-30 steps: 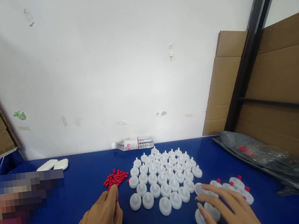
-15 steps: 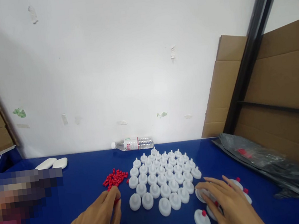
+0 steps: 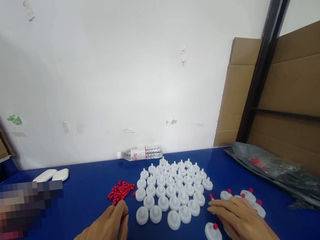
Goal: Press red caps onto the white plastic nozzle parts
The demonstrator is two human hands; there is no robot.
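Observation:
Just below the pile of small red caps (image 3: 121, 190) is my left hand (image 3: 103, 232), its thumb and forefinger pinched. Half a second ago a bit of red showed in that pinch; now the fingers hide it. On the right, my right hand (image 3: 240, 215) reaches over several white plastic discs with red-capped nozzles, including a disc (image 3: 213, 235) below it. A red tip (image 3: 211, 197) pokes up behind its closed fingertips; what they hold is mostly hidden. Between my hands stand many uncapped white nozzle discs (image 3: 171, 192) in loose rows, nozzles up.
A clear water bottle (image 3: 140, 153) lies against the wall. Grey plastic bags (image 3: 282, 175) and cardboard (image 3: 232, 92) are on the right. Two white oval objects (image 3: 60, 175) lie at the back left of the blue table (image 3: 84, 194). A pixelated patch covers the left edge.
My right hand has shifted and drawn its fingers together. A red tip now shows behind them, and a red-capped disc beside them has come into view. My left hand stays nearly still.

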